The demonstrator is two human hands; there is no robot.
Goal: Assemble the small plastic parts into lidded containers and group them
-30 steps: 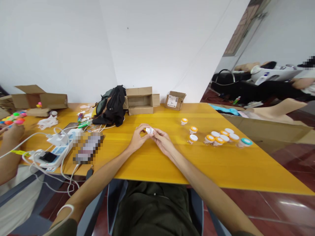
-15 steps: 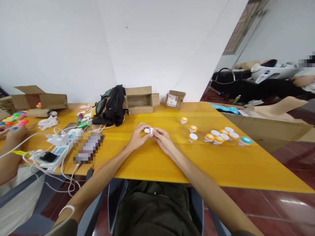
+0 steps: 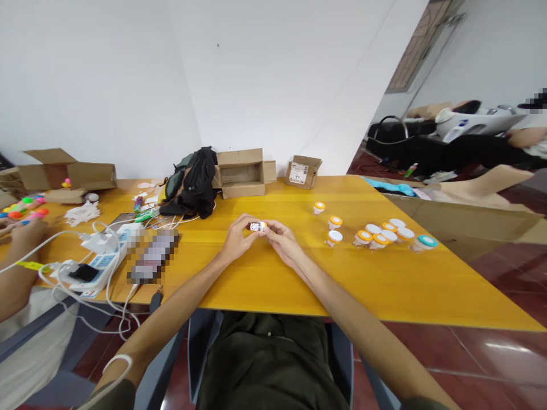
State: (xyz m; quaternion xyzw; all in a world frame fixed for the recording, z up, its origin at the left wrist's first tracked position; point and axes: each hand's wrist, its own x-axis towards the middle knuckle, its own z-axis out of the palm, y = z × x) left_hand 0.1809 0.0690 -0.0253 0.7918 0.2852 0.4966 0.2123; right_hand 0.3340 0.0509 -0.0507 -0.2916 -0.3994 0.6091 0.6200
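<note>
Above the middle of the table [image 3: 265, 285], both hands meet around a small jar [image 3: 257, 226] lying on its side, white with dark spots. I cannot tell whether the spots are on a label or inside. My left hand [image 3: 239, 238] is closed around its left end. At the other end, which shows some orange and white like a lid, the fingers of my right hand [image 3: 282, 239] are pinched. To the right stand several small clear jars with orange, white or teal lids, among them an orange-lidded jar [image 3: 335, 222] and a teal-lidded jar [image 3: 425, 243].
On the left lie a power strip [image 3: 102, 265] with cables and a phone [image 3: 154, 256]. A black bag [image 3: 196, 182], an open cardboard box [image 3: 243, 189] and a smaller box [image 3: 302, 172] line the wall. A co-worker's hand [image 3: 29, 230] is at far left among colourful pieces.
The jar has turned slightly in my fingers, showing more of its spotted side and some orange at the right end. Both hands stay in nearly the same place.
</note>
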